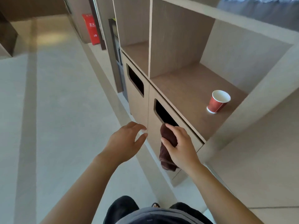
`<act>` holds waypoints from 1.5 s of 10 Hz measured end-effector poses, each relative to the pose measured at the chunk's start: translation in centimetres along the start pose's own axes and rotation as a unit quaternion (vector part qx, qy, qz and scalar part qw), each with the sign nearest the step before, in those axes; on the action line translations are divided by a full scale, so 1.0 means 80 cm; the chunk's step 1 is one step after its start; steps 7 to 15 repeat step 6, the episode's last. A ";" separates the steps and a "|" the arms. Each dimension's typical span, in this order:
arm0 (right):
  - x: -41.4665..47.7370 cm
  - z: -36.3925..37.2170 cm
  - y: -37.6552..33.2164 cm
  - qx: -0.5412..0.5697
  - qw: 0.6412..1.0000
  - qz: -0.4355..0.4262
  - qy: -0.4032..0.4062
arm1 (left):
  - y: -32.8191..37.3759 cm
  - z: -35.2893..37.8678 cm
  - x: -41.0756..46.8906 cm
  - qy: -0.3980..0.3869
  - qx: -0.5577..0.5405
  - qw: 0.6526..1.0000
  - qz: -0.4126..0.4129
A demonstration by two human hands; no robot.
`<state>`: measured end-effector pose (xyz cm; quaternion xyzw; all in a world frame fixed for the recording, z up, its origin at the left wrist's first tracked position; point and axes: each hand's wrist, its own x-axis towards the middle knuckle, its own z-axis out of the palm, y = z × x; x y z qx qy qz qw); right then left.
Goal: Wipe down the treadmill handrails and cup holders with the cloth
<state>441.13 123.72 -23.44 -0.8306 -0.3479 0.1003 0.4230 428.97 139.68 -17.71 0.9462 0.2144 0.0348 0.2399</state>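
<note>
A dark brown cloth [165,152] hangs from my right hand [179,146], which is shut on its upper part just below the dark slot [163,113] in the nearer cabinet door. My left hand [126,141] hovers open beside it, fingers spread, holding nothing, close to the seam between the two doors. No treadmill, handrail or cup holder is in view.
A wooden shelving unit [182,88] stands ahead with two slotted doors below open shelves. A red paper cup [217,102] stands on the right shelf. A red fire-equipment box [91,29] sits far back. Pale tiled floor [64,110] stretches to the left.
</note>
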 end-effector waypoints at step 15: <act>0.345 -0.055 0.034 -0.152 0.953 0.202 0.167 | -0.018 -0.070 0.414 -0.115 0.010 0.951 0.287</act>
